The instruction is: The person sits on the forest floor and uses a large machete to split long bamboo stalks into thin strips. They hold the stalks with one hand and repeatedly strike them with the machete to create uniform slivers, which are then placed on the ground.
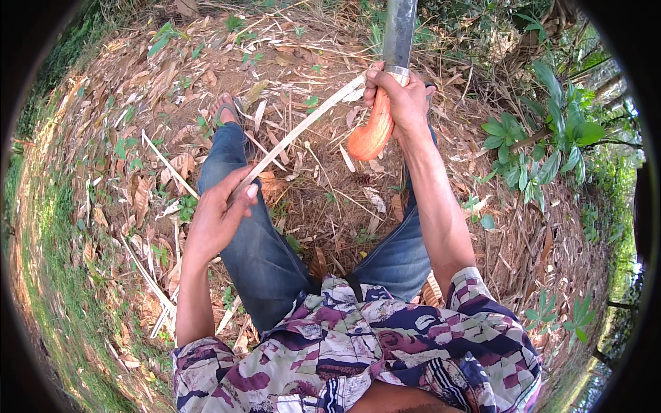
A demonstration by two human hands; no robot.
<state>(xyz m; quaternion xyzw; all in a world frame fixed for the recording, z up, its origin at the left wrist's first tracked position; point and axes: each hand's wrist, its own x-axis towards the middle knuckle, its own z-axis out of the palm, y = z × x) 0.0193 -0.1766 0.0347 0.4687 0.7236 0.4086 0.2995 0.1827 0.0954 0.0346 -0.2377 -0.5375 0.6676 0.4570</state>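
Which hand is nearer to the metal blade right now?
Right. The right hand grips the wooden handle right at the base of the metal blade. The left hand is farther off, toward the lower left, holding the near end of the pale strip.

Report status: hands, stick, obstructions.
Left hand gripping pale stick. Right hand gripping knife by wooden handle. Stick slants across, far end at right hand. Nothing visibly blocking stick.

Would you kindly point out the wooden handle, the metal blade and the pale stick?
Wooden handle [374, 132]: head view, on its curved end.
Metal blade [399, 33]: head view, on its flat side.
Pale stick [303, 126]: head view, along its middle.
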